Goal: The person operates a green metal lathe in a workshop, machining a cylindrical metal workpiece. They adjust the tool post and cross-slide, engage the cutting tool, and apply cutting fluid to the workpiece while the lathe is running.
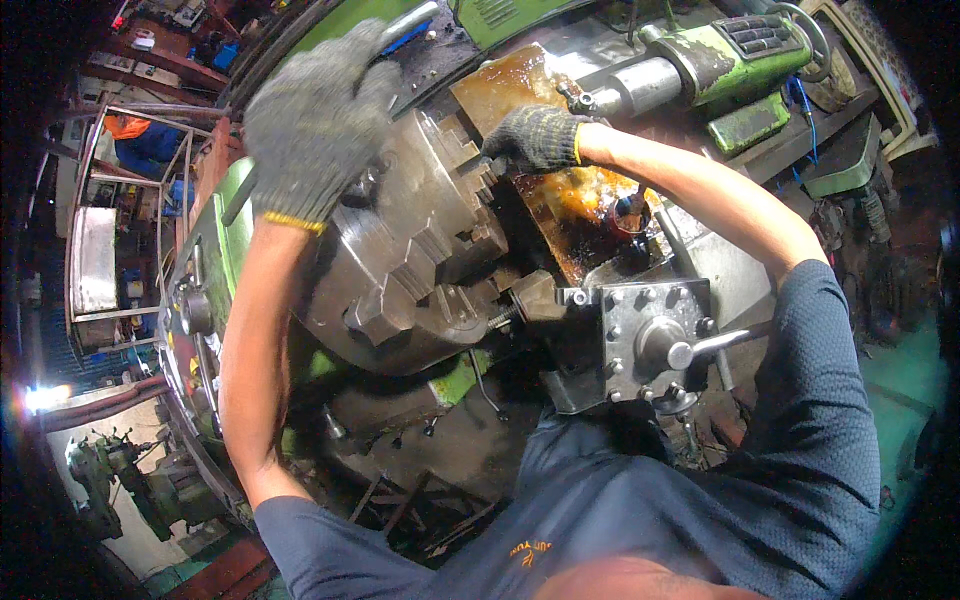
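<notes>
A large grey lathe chuck [345, 270] with stepped jaws fills the middle of the view. Above its left side, my left hand [325, 120], in a grey knit glove and slightly blurred, is closed around a metal bar [408, 22]. The bar sticks out on both sides of the glove. My right hand [535, 140], gloved the same way, is at the chuck's right face with its fingers curled beside a jaw. What those fingers hold, if anything, is hidden. Nearer to me stands a square tool post [655, 340] with bolts and a lever [725, 340].
An oily brown sheet [555, 225] lies right of the chuck, with a red cup [630, 215] on it. The green tailstock [740, 60] stands at the far right. A metal frame rack [95, 250] is at the left.
</notes>
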`<state>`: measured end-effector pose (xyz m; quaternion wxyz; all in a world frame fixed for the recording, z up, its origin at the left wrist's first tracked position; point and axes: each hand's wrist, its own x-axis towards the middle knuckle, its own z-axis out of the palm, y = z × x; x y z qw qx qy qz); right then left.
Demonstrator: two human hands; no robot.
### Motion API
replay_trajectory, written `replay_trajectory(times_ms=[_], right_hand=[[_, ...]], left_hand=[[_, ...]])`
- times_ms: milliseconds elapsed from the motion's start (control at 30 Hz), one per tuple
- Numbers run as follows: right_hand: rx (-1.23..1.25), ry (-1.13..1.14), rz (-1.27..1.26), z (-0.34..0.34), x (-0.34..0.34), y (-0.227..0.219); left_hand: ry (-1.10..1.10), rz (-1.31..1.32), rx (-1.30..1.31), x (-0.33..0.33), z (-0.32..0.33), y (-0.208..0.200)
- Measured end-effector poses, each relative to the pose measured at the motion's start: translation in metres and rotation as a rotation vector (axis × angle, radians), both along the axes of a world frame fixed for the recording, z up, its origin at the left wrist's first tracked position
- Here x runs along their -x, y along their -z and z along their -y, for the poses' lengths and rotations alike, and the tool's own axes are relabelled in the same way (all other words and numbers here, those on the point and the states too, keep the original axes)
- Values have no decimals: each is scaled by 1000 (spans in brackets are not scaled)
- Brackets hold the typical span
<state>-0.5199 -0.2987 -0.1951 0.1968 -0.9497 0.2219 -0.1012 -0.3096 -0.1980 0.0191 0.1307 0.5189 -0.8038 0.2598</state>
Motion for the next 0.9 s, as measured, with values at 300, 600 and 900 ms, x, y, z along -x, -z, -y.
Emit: replay_trajectory(times_ms=[300, 600, 900], right_hand=[[4, 6, 6, 2, 12, 6], [-4, 11, -116, -4, 9, -17], [-39, 20, -111, -9, 9, -14]], left_hand=[[351, -579, -619, -54, -72, -33], [31, 74, 13, -10, -28, -66], [-231, -99, -135, 73, 79, 21]])
